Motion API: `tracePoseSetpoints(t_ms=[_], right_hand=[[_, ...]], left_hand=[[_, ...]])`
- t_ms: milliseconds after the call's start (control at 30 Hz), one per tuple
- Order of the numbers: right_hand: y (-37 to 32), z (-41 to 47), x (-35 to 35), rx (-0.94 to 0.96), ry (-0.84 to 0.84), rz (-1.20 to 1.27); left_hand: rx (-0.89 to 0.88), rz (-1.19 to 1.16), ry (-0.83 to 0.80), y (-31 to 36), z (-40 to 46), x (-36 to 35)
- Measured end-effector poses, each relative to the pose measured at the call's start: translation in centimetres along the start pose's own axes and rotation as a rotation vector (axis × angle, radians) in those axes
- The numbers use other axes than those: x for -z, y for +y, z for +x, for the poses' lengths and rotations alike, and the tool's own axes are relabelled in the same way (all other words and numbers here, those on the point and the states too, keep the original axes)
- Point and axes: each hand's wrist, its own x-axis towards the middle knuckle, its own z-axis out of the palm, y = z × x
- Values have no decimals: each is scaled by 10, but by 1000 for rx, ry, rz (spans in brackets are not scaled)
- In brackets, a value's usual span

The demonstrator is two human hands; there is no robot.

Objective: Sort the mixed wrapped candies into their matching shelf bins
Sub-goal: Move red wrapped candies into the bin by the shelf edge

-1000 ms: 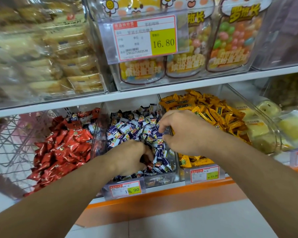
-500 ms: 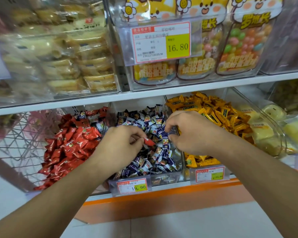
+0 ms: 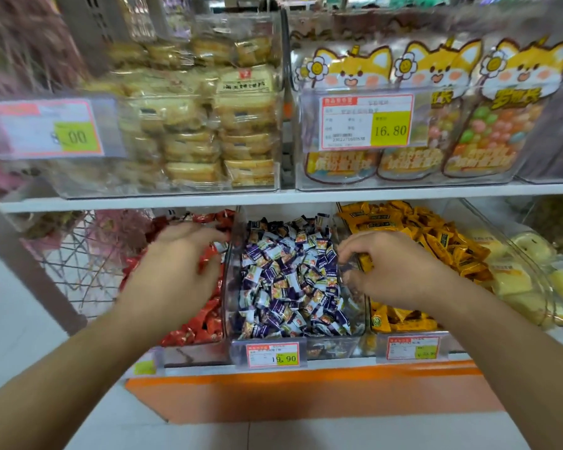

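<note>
We are mid-sort, returning strays to their bins. Our left hand (image 3: 173,274) hangs over the red candies (image 3: 205,323), fingers loosely spread; whether it holds one we cannot tell through the blur. Our right hand (image 3: 393,271), at the wall between the purple candies (image 3: 289,280) and yellow candies (image 3: 435,241), pinches something small. Next, we judge, each hand lets go over its matching bin.

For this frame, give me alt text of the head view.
Left hand reaches over the red candy bin while the right hand pinches a yellow candy at the edge of the yellow candy bin; the purple candy bin sits between them.
</note>
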Motion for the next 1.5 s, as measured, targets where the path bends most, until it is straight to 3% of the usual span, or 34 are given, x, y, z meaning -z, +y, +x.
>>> tracePoseSetpoints(t_ms=[233, 300, 567, 833, 967, 1167, 1267, 1400, 1500], right_hand=[[6, 3, 0, -11, 12, 26], [8, 2, 0, 8, 14, 35], [11, 6, -2, 13, 13, 56], [10, 5, -4, 9, 7, 70], [8, 5, -3, 14, 1, 65], [10, 7, -3, 27, -10, 54], [11, 7, -3, 13, 1, 100], [15, 5, -3, 28, 10, 100], [17, 7, -3, 23, 7, 110]], left_hand=[[-440, -179, -604, 89, 31, -86], [-512, -216, -681, 96, 38, -106], [-492, -215, -702, 92, 48, -124], [-255, -120, -432, 67, 65, -101], [-230, -114, -373, 60, 69, -88], [-417, 30, -310, 60, 65, -105], [-399, -5, -402, 68, 71, -120], [-375, 249, -642, 72, 73, -138], [-392, 334, -678, 76, 70, -134]])
